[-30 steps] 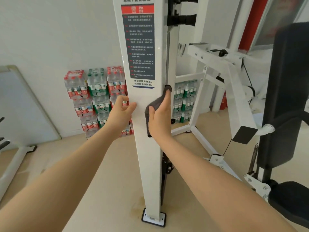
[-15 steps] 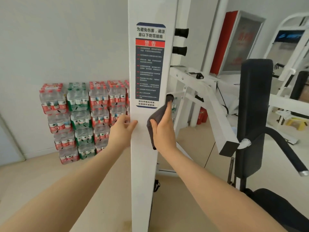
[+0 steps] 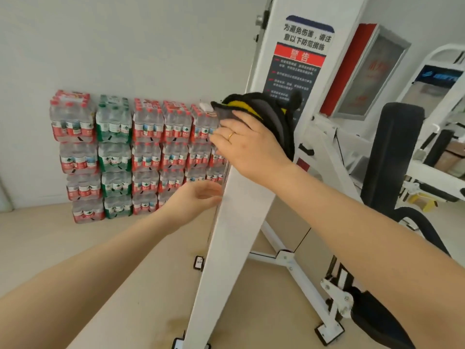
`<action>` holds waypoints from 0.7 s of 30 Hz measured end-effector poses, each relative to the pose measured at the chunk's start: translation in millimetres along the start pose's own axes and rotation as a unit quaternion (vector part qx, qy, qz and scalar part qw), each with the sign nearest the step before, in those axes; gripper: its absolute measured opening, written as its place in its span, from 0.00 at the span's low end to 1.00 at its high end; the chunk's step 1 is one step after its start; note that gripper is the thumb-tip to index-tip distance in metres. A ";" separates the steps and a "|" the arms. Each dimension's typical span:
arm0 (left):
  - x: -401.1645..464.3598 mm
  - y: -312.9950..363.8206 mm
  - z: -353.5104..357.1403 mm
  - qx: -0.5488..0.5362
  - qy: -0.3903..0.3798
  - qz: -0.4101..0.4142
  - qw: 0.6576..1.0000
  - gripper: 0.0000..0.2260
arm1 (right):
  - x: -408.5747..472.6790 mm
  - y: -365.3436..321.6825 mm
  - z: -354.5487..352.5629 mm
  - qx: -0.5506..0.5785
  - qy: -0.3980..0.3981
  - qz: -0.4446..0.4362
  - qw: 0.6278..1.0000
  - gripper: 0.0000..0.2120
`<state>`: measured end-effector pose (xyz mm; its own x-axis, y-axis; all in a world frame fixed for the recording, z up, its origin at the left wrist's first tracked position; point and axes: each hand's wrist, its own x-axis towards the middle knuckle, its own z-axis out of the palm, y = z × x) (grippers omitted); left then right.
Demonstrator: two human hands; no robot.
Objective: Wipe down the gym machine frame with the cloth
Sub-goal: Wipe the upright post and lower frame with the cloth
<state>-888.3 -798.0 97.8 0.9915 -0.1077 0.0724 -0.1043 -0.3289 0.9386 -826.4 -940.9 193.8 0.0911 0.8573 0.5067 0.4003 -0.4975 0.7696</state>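
Observation:
The gym machine's white upright post [image 3: 234, 235] runs up the middle of the head view, with a dark warning label [image 3: 302, 59] on its upper part. My right hand [image 3: 249, 144] holds a bunched dark grey cloth [image 3: 266, 107] with yellow and black folds against the post, over the label's lower half. The cloth's edge sticks out past the post's left side. My left hand [image 3: 196, 197] is lower down, its fingers relaxed at the post's left edge and holding nothing.
Stacked packs of water bottles [image 3: 125, 152] stand against the wall on the left. A black padded backrest [image 3: 395, 152] and white frame legs [image 3: 286, 260] are on the right. A red wall cabinet [image 3: 364, 71] hangs behind the post.
My right hand has carried the cloth up from the bare post onto the label and turned across the post. My left hand has dropped lower. The view has tilted and shifted left.

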 end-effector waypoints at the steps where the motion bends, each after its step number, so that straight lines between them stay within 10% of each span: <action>1: -2.5 -7.0 -3.6 0.015 -0.008 0.000 1.000 0.09 | -5.5 -13.3 5.6 0.016 -0.030 -0.020 0.999 0.10; 4: -13.6 -31.9 -13.0 0.024 -0.002 -0.006 1.000 0.10 | -41.6 -65.7 22.3 0.107 -0.168 -0.093 0.975 0.10; 8: -34.6 -78.5 -22.1 0.004 0.016 -0.059 0.998 0.07 | -65.8 -124.2 28.3 0.154 -0.464 -0.185 0.853 0.17; 16: -32.3 -133.1 -34.5 -0.030 0.025 -0.147 0.988 0.05 | -46.8 -72.5 15.8 -0.096 -0.246 -0.135 0.955 0.22; 21: -23.0 -172.1 -7.7 -0.109 0.048 -0.207 0.971 0.05 | -76.5 -129.4 44.4 -0.080 -0.286 -0.109 0.949 0.22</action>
<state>-892.5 -731.8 -62.8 0.9486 0.0822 -0.3056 0.3138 -0.1188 0.9420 -844.7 -936.2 38.2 0.5201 0.8513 0.0697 0.3277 -0.2742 0.9041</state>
